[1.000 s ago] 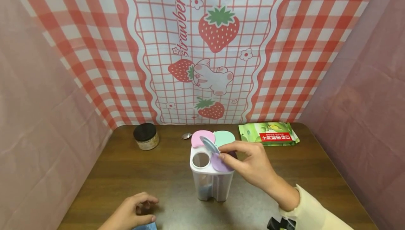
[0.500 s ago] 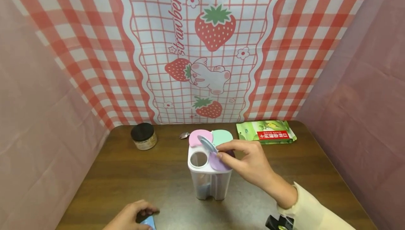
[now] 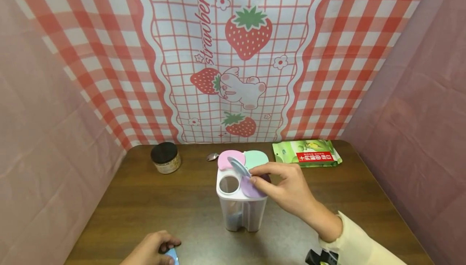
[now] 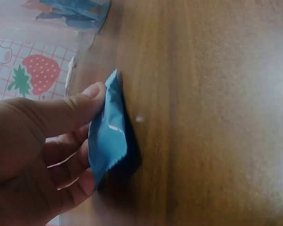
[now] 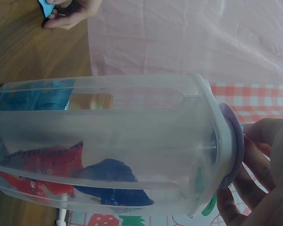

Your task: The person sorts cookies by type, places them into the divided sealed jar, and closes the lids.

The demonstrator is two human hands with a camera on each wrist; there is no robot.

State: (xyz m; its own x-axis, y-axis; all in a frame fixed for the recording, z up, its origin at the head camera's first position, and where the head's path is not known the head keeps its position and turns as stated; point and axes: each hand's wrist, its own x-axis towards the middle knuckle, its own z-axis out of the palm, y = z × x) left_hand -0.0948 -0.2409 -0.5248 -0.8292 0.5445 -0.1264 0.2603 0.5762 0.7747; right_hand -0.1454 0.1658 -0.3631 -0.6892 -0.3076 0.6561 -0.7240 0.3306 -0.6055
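Note:
Near the table's front left, my left hand [image 3: 151, 249] pinches a small blue packet [image 4: 108, 136] between thumb and fingers, close over the wood. My right hand [image 3: 291, 186] holds up the light blue lid [image 3: 238, 166] of a clear storage container [image 3: 251, 214] with a white top. Under that lid the round opening [image 3: 229, 184] is uncovered. Pink [image 3: 231, 159], mint [image 3: 256, 159] and purple [image 3: 252, 188] lids lie flat over the other openings. Through the walls, the right wrist view shows blue packets [image 5: 35, 99], a red packet [image 5: 52, 165] and a dark blue packet [image 5: 115, 181].
At the back left stands a jar [image 3: 166, 160] with a black lid. A spoon [image 3: 212, 157] lies behind the container, partly hidden by it. A green package [image 3: 307, 153] rests at the back right. Checked strawberry cloth [image 3: 247, 91] hangs behind the table.
My left hand has closed on the blue packet, which showed below its fingers a second ago. The right hand keeps the light blue lid raised in the same position.

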